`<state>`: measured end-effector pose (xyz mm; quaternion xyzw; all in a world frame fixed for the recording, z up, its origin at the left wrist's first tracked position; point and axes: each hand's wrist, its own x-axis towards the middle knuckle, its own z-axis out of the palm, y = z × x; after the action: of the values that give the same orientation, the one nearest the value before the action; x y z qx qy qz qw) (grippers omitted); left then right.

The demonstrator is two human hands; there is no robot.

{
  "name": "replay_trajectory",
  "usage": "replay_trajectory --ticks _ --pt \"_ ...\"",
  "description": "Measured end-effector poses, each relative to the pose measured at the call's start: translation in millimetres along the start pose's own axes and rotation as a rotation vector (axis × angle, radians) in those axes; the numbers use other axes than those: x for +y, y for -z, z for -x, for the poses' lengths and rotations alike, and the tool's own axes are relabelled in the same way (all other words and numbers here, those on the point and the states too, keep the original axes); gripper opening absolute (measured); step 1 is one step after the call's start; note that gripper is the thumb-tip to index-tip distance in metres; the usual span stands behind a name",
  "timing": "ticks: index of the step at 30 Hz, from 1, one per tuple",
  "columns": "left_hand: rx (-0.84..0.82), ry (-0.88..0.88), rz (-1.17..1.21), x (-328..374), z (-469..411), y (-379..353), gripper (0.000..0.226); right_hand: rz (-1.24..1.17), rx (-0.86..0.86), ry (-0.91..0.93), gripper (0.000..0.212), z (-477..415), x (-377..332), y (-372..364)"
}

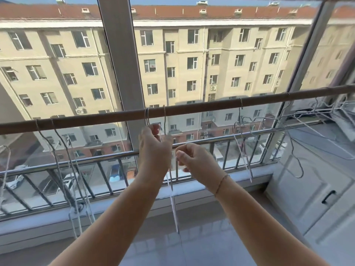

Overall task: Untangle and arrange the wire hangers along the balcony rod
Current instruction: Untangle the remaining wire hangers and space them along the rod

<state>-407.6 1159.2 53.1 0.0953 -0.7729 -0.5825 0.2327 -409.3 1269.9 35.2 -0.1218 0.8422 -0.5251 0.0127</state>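
Middle hangers (164, 120): two hooks over the rod (192, 106), straight above the left fingers (153, 129); the wires drop between both hands.
Left hand (153, 150): fingers curled round the hanger necks.
Right hand (194, 160): thumb and forefinger pinching a strand beside the left fingers.
Other hangers (57, 143): some well left of the fingers, a tangle well right.

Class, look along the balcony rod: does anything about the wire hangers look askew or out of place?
Yes. At the right end of the rod, a tangled bunch of hangers splays sideways instead of hanging straight down. The left hangers hang bunched and slanted. The left hand and right hand hold the middle hangers.
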Motion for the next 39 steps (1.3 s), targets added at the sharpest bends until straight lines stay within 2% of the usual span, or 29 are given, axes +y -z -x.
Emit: replay_trajectory --ticks 2,5,7,8,10,13,16,18,21,25,29,32,35,39 --pt "-0.019 -0.126 0.013 13.5 8.9 -4.6 0.027 0.094 0.13 0.093 0.014 10.2 2.5 16.5" --pt "-0.129 -0.194 0.053 32.5 22.5 -22.8 0.024 0.208 0.478 0.204 0.018 23.5 10.6 50.3" --pt "-0.244 -0.138 0.068 37.9 25.9 -41.3 0.025 0.351 0.672 0.144 0.029 23.2 27.0 67.7" --pt "-0.3 -0.096 0.069 39.0 26.7 -51.9 0.026 0.402 0.689 0.066 0.04 21.0 36.6 72.1" --pt "-0.379 -0.012 0.047 40.3 27.3 -73.9 0.026 0.396 0.559 -0.11 0.061 15.9 53.3 71.9" --pt "-0.377 0.153 0.06 38.9 22.4 -104.7 0.016 0.239 0.365 -0.209 0.069 8.0 72.8 65.5" --pt "-0.358 0.286 0.081 33.5 16.4 -129.5 0.012 0.055 0.268 -0.172 0.054 3.7 83.0 74.9" --pt "-0.366 0.336 0.139 31.0 15.9 -144.8 0.019 -0.067 0.217 -0.105 0.03 3.2 88.6 86.7" --pt "-0.358 0.345 0.245 30.0 15.3 -169.4 0.024 -0.159 0.189 0.024 0.01 0.9 100.0 106.9" --pt "-0.315 0.382 0.43 37.9 22.8 -192.7 0.01 -0.233 0.176 0.095 0.01 -8.5 110.0 134.1" --pt "-0.194 0.45 0.552 45.1 17.5 -202.8 0.015 -0.262 0.107 0.162 0.007 -22.2 105.2 148.8" --pt "-0.125 0.492 0.58 53.1 3.8 -206.4 0.015 -0.21 0.084 0.144 0.018 -35.2 101.3 152.5" --pt "-0.076 0.5 0.551 51.6 -5.4 -209.5 0.018 -0.244 0.063 0.133 0.015 -39.6 97.3 158.3" --pt "-0.148 0.434 0.287 33.1 7.7 -198.9 0.017 -0.213 0.122 0.135 0.012 -34.9 110.9 163.0"
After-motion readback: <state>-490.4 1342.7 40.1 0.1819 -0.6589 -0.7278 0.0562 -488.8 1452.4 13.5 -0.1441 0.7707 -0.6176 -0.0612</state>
